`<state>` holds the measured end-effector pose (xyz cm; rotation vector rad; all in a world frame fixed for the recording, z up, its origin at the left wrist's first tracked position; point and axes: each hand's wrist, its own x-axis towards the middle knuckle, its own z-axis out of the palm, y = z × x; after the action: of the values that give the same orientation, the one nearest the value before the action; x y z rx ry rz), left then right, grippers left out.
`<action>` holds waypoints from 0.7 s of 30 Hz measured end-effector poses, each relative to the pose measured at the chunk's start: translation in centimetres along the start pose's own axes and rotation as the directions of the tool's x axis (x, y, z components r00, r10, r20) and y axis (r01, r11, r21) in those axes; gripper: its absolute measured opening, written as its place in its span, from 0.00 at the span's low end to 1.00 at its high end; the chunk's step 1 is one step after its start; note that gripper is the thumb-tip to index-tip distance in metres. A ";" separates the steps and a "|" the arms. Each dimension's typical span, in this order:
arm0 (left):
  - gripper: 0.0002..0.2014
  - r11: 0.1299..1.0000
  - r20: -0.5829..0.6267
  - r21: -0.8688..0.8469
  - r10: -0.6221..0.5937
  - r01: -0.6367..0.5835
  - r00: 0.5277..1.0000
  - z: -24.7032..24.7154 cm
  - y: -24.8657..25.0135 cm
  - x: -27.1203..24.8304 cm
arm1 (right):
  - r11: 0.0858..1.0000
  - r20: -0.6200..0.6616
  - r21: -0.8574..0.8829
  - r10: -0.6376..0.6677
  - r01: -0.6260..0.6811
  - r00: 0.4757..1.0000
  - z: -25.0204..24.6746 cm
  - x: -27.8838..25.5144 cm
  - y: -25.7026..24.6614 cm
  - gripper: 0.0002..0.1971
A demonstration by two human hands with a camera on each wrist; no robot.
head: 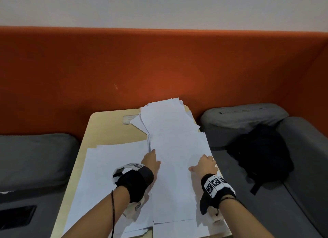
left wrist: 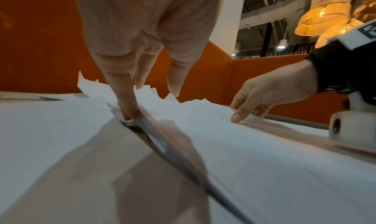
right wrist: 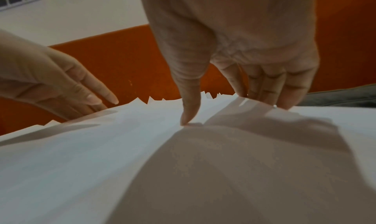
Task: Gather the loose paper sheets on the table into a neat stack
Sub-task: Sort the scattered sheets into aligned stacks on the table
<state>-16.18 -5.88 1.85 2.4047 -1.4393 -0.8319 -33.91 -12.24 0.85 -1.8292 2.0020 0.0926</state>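
White paper sheets [head: 174,149] lie spread over a small pale bench [head: 106,124] that stands against an orange wall [head: 159,60]. The thickest pile runs from the bench's near edge to its far right corner, its far ends fanned and ragged. Flatter sheets [head: 106,166] lie on the bench's left half, partly under the pile.

The left hand [head: 150,162] is at the pile's left edge, fingers [left wrist: 126,102] straight and pointing down, one tip wedged into the seam where the pile meets the flatter sheets. The right hand [head: 205,165] is at the pile's right edge, thumb pressing on top, fingers [right wrist: 284,90] curled over and under the lifted edge. The two hands are apart, with the pile between them.

The sheets look light, thin and floppy, and likely slide easily over one another. A grip on one corner would probably let them sag and fan out. Holding both long edges and squeezing inward seems the surest way.

A dark bag [head: 260,152] lies on a grey seat [head: 301,149] right of the bench.
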 end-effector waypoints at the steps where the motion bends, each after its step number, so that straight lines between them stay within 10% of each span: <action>1: 0.21 1.000 -0.016 0.000 0.016 -0.016 1.000 0.0 0.3 0.0 | 1.000 -0.009 -0.004 -0.002 0.002 1.000 0.0 0.0 -0.1 0.33; 17: 0.32 0.886 -0.130 -0.453 0.047 -0.101 0.990 -0.1 0.7 0.4 | 0.984 0.021 0.148 -0.107 0.102 0.994 0.1 0.7 0.0 0.23; 21: 0.17 0.791 -0.143 -0.582 0.128 -0.188 0.981 -0.8 0.8 0.5 | 0.932 -0.016 0.349 -0.094 0.094 0.995 -0.1 1.5 0.5 0.30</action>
<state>-16.13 -6.80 2.67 1.7960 -1.1036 -0.9378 -34.51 -13.60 0.25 -1.6863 1.7886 -0.2755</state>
